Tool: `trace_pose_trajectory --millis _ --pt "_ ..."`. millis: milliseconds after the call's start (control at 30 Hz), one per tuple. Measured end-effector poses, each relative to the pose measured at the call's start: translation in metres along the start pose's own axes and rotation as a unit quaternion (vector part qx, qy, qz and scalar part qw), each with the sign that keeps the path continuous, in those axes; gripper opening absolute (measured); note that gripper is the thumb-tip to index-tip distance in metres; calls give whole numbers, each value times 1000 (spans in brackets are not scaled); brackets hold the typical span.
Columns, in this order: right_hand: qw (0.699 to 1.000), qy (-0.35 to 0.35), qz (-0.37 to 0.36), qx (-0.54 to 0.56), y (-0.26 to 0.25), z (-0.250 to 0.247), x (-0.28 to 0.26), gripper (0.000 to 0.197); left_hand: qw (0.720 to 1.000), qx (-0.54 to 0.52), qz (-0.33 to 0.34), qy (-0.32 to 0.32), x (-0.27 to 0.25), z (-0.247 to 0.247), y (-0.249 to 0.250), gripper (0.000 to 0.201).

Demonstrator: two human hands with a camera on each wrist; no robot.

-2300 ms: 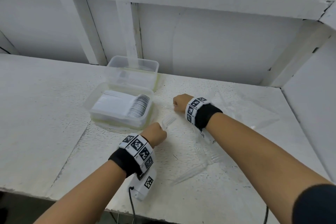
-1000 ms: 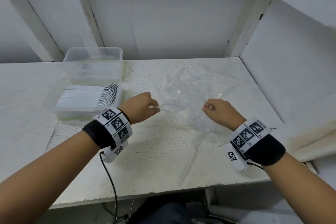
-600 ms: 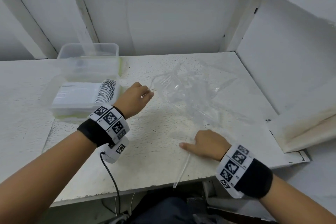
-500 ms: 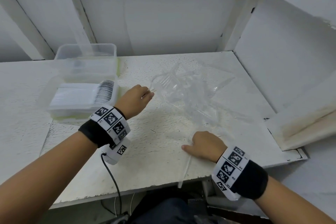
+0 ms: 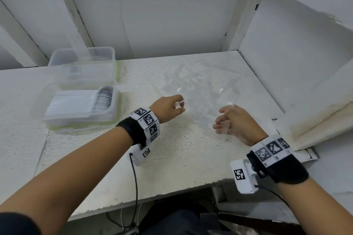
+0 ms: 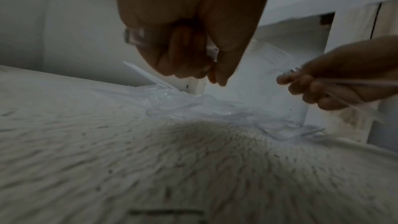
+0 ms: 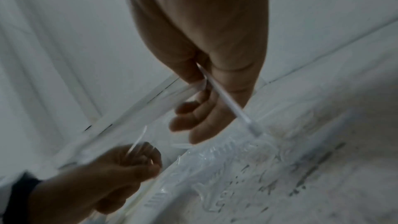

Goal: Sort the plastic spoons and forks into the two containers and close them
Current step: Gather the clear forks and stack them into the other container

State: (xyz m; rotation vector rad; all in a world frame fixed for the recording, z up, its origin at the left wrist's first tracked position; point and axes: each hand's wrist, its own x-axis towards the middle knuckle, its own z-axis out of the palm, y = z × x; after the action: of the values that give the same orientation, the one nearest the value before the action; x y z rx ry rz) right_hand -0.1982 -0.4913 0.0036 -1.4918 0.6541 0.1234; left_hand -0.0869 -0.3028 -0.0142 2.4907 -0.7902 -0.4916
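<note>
Cutlery of clear plastic lies in a loose pile (image 5: 198,89) on the white tabletop (image 5: 172,154), and everything else is placed against that pile. Your left hand (image 5: 168,108) sits at the pile's left edge, fingers curled into a fist around a few clear pieces (image 6: 137,37); the left wrist view shows their ends poking out on both sides of your fist. Whether those pieces are spoons or forks is too blurred to tell. Your right hand (image 5: 235,122) hovers at the pile's near right edge, fingers curled around a thin clear handle (image 7: 228,98) that runs down across your palm toward the pile; its working end is smeared, so you cannot tell which kind it is.

Left of the pile, well apart from it, stands the nearer container (image 5: 80,118), open, with a tight row of white utensils (image 5: 82,102) stacked on edge inside. Touching it on the far side, farther from you, is the second clear container (image 5: 84,57), also open; its contents are unclear.

Right of the pile, a pale folded sheet (image 5: 315,126) leans at the tabletop's edge.
</note>
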Motion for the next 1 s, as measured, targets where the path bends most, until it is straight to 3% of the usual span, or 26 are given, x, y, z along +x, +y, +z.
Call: trace_pose_trajectory --millis 167,467,600,733,867,933,1000 --pt "998 60 -16 29 4 -6 9 21 985 145 7 -95 18 13 1 45" --pt "981 85 -76 -156 9 -11 16 20 969 199 46 -139 3 2 -1 19" --pt "954 50 -112 -272 9 -6 21 12 973 148 31 -173 -16 -23 -9 21" --pt "914 29 -138 -379 4 7 25 29 983 81 -17 -162 -36 -45 -26 25" --pt "904 -13 -157 -397 -10 34 28 36 991 -93 -80 -57 -60 -62 -47 24" --pt "893 -47 -176 -412 -20 53 33 38 969 -218 -115 4 -70 -66 -56 23" --pt "869 -84 -201 -445 -29 71 42 24 933 -328 -141 55 -78 -68 -62 20"
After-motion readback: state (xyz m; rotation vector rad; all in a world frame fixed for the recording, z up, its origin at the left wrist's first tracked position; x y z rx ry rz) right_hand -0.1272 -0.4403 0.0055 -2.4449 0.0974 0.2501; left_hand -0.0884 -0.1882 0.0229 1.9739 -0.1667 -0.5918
